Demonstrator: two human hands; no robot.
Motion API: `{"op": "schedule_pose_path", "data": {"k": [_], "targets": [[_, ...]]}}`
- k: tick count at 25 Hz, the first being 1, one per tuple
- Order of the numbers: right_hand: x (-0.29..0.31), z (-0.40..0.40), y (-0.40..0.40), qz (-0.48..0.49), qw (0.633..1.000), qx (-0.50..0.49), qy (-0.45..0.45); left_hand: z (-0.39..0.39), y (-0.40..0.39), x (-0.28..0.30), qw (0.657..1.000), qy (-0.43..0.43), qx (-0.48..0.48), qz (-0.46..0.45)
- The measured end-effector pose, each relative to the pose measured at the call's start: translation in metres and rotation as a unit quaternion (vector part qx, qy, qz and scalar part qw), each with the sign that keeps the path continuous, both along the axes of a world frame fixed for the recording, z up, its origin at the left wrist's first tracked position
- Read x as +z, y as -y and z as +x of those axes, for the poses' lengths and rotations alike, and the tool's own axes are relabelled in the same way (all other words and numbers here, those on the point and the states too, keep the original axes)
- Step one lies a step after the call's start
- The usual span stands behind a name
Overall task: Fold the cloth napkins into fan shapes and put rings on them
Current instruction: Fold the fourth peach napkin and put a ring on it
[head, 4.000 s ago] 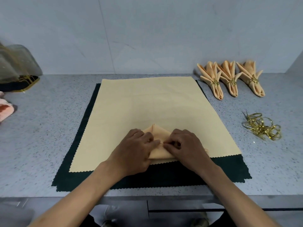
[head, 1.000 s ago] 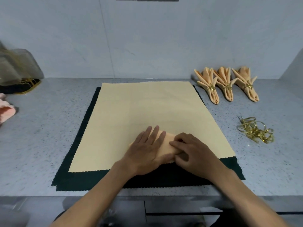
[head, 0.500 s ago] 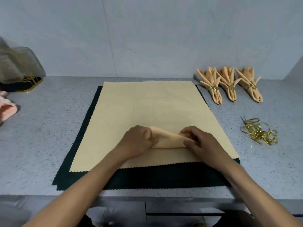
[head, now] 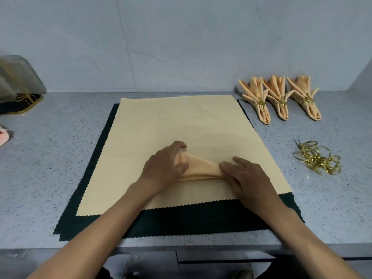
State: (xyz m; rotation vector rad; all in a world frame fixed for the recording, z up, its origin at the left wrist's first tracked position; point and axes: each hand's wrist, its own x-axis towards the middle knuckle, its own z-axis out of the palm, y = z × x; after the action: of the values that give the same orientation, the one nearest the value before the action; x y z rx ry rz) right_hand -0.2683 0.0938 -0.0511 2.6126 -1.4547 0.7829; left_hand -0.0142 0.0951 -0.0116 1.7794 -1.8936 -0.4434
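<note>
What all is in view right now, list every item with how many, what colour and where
napkin being folded: one, peach, near middle of the cream mat, between both hands
finished napkins: three, peach, each with a gold ring, far right by the wall
loose rings: a tangled pile, count unclear, gold, right of the mats
cream mat: one, scalloped near edge, lying on the dark mat
dark mat: one, dark green, on the counter
counter: one, speckled grey
sheer bag: one, greyish, far left, over a dark gold-edged item
pink cloth: one, left edge, mostly cut off
left hand: grips the napkin's left end
right hand: fingers straight, presses the napkin's right end
</note>
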Motion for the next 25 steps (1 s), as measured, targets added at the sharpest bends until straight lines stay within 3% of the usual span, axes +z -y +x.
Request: {"op": "schedule_pose_path", "data": {"k": [1,3,5,7,11,18,25], "targets": [[-0.003,-0.004,-0.001,-0.008,1.000,0.012,-0.019,-0.001,0.000,0.001,0.992,0.085,-0.031,-0.085],[-0.007,-0.009,-0.002,-0.004,0.999,0.022,-0.032,-0.001,0.002,-0.001,0.946,0.209,-0.138,-0.207],[-0.007,-0.011,-0.001,0.005,0.999,0.024,-0.033,-0.003,0.000,0.001,0.934,0.234,-0.205,-0.175],[-0.004,-0.009,-0.001,0.010,0.999,0.025,-0.036,-0.009,0.000,0.007,0.925,0.288,-0.212,-0.128],[0.004,-0.007,0.001,0.016,0.999,0.033,-0.030,-0.026,0.002,0.023,0.868,0.438,-0.222,-0.073],[0.016,0.008,0.001,-0.030,0.996,-0.001,-0.080,-0.051,0.005,0.031,0.853,0.485,-0.170,-0.092],[0.006,-0.003,0.006,-0.095,0.987,-0.020,-0.130,-0.056,0.001,0.038,0.820,0.526,-0.207,-0.095]]}}
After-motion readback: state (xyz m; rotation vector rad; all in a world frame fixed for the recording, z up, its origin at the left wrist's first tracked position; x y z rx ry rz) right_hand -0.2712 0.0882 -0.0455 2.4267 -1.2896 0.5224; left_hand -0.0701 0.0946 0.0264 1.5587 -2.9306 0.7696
